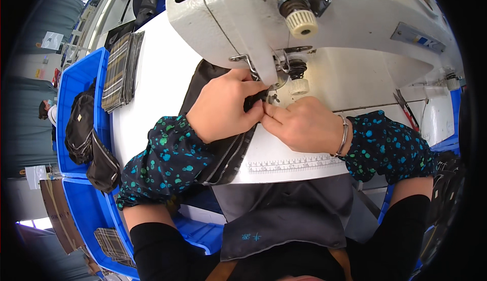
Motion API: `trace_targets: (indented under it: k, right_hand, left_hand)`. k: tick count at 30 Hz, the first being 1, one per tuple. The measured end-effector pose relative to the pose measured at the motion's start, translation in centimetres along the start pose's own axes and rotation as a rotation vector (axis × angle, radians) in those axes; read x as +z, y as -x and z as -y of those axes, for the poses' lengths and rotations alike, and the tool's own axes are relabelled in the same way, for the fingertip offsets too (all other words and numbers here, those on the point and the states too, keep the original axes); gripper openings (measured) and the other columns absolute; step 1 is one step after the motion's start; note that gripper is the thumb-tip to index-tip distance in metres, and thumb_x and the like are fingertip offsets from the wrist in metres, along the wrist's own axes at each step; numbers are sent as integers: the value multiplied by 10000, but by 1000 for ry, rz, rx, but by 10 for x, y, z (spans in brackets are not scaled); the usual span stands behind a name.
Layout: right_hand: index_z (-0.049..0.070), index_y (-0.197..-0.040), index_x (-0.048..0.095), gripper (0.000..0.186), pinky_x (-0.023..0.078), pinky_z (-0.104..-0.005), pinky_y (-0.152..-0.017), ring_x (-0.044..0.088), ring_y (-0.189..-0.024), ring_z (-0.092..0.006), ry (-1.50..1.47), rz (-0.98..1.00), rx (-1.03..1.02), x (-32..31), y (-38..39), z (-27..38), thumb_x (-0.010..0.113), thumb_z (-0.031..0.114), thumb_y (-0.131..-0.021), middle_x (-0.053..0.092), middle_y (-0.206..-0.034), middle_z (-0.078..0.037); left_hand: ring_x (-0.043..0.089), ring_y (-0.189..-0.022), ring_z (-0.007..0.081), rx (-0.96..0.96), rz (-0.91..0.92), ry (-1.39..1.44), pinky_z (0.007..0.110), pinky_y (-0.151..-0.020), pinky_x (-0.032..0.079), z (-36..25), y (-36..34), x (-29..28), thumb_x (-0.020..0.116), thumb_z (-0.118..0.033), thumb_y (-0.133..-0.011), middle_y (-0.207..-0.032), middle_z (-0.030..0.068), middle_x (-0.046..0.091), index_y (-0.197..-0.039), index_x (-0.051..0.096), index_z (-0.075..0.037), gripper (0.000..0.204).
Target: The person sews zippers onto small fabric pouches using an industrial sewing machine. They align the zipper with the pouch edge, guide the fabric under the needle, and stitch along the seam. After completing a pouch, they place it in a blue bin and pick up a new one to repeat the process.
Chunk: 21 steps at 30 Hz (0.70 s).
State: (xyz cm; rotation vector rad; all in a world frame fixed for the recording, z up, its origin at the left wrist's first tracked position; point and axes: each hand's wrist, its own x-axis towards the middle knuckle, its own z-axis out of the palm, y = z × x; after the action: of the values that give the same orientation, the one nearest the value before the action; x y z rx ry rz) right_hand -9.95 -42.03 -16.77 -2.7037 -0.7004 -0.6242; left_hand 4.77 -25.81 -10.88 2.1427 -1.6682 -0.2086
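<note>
Under the head of a white sewing machine [223, 22] lies a dark fabric piece [195, 88] with a metal zipper [228, 154] along it. My left hand [225, 103] rests over the fabric, thumb and forefinger pinched on its edge close to the needle area. Beside it, my right hand [304, 124] has its fingertips pressed together at the same edge, almost touching my left thumb. What lies between the right fingertips is mostly hidden. The fabric runs from the needle area down to the table's front edge.
A stack of plaid fabric pieces [122, 73] sits at the left beside a blue bin [83, 172] holding black pouches [81, 124]. Red-handled scissors [407, 111] lie at the right. A printed ruler strip [297, 164] runs along the front edge. Another person [49, 109] is far left.
</note>
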Motion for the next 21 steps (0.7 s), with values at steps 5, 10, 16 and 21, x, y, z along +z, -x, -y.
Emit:
trace_targets:
  k: [5, 10, 16, 21]
  right_hand:
    - [-32, -1047, 687, 245, 526, -349, -500, 670, -580, -205, -6, 27, -13, -4, 3, -2, 650, 116, -856, 665, -842, -86]
    - [-22, -1015, 689, 216, 531, -353, -507, 671, -580, -214, 54, 4, 11, -6, 3, -4, 656, 113, -849, 669, -864, -95]
    - [12, -921, 667, 131, 534, -359, -513, 676, -584, -223, 55, -22, 28, -4, 3, -10, 662, 113, -838, 665, -864, -95]
    - [41, -900, 646, 106, 545, -368, -534, 689, -616, -241, 51, 10, 37, -6, 3, -14, 669, 124, -837, 678, -875, -88]
  left_hand:
    - [665, -861, 397, -37, 33, 75, 439, -779, 548, -4, 3, 3, 699, -139, -843, -969, 222, 666, -1069, 744, 46, 295]
    - [651, -907, 415, -29, 10, 73, 449, -811, 537, -4, 1, 5, 667, -144, -897, -1002, 226, 661, -1099, 730, 47, 285]
    - [654, -895, 314, -158, -120, 157, 394, -794, 533, -1, 6, 14, 708, -84, -915, -1002, 172, 661, -1107, 734, 32, 225]
    - [625, -762, 94, -448, -150, 608, 274, -661, 530, 27, 20, 12, 761, -54, -907, -901, 31, 635, -1082, 744, 9, 187]
